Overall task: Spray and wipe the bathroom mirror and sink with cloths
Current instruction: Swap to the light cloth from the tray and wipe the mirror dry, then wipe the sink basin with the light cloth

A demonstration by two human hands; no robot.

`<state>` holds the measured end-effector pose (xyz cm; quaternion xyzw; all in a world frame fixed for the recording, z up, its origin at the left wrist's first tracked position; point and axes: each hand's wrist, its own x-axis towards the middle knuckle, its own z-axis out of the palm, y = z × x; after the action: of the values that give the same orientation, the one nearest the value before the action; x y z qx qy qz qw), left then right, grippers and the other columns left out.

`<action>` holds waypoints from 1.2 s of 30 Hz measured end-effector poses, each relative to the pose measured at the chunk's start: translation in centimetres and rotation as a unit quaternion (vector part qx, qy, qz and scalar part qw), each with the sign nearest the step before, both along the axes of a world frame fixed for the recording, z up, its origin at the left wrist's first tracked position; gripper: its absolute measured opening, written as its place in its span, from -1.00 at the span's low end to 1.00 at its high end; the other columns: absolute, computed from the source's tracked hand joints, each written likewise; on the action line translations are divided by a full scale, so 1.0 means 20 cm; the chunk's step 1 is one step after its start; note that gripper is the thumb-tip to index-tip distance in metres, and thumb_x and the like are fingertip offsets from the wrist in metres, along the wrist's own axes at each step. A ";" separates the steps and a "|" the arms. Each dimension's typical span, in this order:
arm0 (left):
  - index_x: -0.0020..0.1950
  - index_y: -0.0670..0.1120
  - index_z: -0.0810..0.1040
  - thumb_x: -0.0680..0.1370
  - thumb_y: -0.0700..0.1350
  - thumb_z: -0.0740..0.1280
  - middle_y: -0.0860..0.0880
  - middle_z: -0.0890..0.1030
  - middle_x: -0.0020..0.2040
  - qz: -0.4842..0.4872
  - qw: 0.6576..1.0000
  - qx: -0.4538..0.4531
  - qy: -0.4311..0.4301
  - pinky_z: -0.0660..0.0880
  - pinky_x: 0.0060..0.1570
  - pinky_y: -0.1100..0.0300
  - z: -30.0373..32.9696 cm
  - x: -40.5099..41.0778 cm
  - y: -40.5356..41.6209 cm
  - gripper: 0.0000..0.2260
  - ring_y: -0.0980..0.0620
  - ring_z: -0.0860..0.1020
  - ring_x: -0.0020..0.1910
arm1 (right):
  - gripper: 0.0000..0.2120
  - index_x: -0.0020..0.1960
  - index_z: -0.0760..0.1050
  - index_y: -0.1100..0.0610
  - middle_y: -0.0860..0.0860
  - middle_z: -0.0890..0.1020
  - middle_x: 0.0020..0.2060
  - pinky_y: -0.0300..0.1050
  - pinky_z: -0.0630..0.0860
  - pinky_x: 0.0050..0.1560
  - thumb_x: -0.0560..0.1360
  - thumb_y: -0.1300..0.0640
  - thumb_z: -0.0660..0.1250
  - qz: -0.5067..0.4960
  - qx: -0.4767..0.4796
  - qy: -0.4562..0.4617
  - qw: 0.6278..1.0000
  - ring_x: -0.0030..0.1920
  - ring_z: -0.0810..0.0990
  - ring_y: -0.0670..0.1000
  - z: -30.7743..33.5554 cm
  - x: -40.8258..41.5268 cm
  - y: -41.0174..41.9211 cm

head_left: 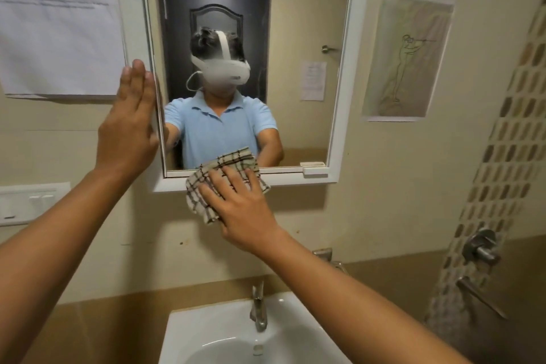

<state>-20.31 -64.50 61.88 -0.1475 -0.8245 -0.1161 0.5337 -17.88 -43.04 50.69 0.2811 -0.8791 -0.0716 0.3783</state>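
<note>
The white-framed mirror (pixel 298 23) hangs on the beige wall above the white sink (pixel 218 334). My right hand (pixel 239 210) lies flat on a checked beige cloth (pixel 204 183), pressing it against the mirror's bottom frame and the wall just below. My left hand (pixel 130 124) is flat with fingers together, its palm against the mirror's left frame edge, holding nothing. The mirror reflects a person in a light blue shirt with a white headset. No spray bottle is in view.
A chrome tap (pixel 258 307) stands at the back of the sink. A paper sheet (pixel 56 21) hangs left of the mirror, a drawing (pixel 407 59) right of it. A white switch plate (pixel 29 204) is at the left, shower valves (pixel 480 248) at the right.
</note>
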 end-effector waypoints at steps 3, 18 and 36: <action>0.61 -0.18 0.05 0.44 -0.05 -0.06 -0.13 0.01 0.63 -0.012 1.000 0.018 -0.005 0.25 0.44 -0.08 -0.01 0.01 0.01 -0.29 -0.02 -0.06 0.59 | -0.42 0.39 0.44 0.04 0.10 0.43 0.43 0.30 0.22 0.42 0.37 0.04 0.34 -0.007 0.002 -0.013 1.000 0.43 0.34 0.22 -0.08 0.02 0.17; 0.11 -0.01 0.65 0.62 0.12 0.23 -0.04 0.72 0.03 -0.284 0.682 0.437 -0.513 0.61 0.03 0.10 -1.22 0.57 0.60 -0.71 -0.07 0.68 0.04 | -0.51 0.30 0.47 -0.08 -0.05 0.62 0.19 -0.11 0.56 0.20 0.46 0.32 0.28 -0.008 -0.713 -0.376 0.593 0.21 0.59 -0.02 -0.76 0.53 0.13; 0.09 -0.13 0.69 0.50 -0.16 0.43 -0.12 0.73 -0.04 -0.303 0.535 0.380 -0.691 0.63 0.01 0.03 -1.63 0.59 0.82 -0.82 -0.09 0.70 -0.02 | -0.60 0.11 0.61 0.07 -0.04 0.72 -0.05 -0.12 0.64 0.02 0.35 -0.07 0.57 -0.054 -0.521 -0.555 0.646 -0.01 0.68 -0.12 -1.19 0.59 0.74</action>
<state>-8.41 -48.08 29.23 -0.0461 -0.7212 -0.6391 -0.2632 -6.14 -28.33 26.86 -0.0237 -0.8302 0.5477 -0.1014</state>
